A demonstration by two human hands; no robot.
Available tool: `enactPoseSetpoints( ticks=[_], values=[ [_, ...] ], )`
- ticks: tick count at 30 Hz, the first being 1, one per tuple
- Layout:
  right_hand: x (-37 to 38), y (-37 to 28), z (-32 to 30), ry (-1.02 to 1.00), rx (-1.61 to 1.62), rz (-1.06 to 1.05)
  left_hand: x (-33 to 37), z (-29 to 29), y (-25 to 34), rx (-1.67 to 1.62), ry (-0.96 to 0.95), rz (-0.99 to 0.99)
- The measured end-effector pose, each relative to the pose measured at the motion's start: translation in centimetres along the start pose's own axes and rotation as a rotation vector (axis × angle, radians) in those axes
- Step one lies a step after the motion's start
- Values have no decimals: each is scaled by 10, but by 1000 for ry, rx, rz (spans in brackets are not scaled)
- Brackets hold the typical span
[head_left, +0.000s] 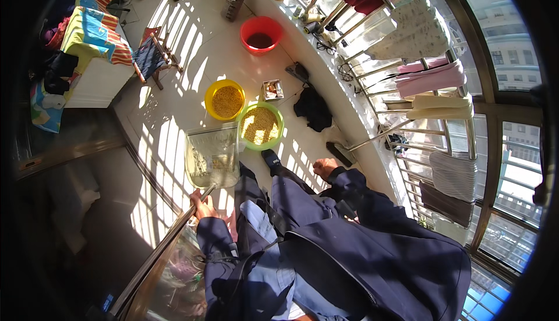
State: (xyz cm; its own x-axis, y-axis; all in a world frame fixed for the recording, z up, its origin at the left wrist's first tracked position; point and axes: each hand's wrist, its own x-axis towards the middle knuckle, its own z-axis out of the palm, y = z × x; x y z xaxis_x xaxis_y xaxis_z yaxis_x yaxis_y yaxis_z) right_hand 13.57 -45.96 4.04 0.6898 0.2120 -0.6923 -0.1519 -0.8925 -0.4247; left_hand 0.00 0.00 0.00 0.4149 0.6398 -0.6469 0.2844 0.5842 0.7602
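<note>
Dustpan (204,143), pale: located just left of the green bowl (282,132), handle (208,191) clasped by the left hand (203,206). Right hand (325,168): curled near the broom (339,154); grip cannot be told. Hazard: grain (256,124) may be spilled if the bowl is knocked by a swung dustpan.

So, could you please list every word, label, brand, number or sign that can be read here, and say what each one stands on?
No text can be read in this view.
Dark slipper: a small pale mark on top, too small to read.
Blue patch at lower left: too blurred to tell whether it bears writing.
Dustpan: patches show on it, too unclear to tell if they are print.
</note>
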Motion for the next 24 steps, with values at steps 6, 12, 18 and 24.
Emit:
enactPoseSetpoints(
  ticks=[6,12,18,24],
  values=[
    [3,18,-19,76,90,94,14,19,12,33,-50,-32],
    [91,91,-47,190,28,171,19,50,5,8,-54,-102],
    [252,135,-92,288,-12,190,-21,118,-26,7,-46,-91],
    [408,195,-90,273,-91,179,-51,179,-71,116,8,-43]
  ],
)
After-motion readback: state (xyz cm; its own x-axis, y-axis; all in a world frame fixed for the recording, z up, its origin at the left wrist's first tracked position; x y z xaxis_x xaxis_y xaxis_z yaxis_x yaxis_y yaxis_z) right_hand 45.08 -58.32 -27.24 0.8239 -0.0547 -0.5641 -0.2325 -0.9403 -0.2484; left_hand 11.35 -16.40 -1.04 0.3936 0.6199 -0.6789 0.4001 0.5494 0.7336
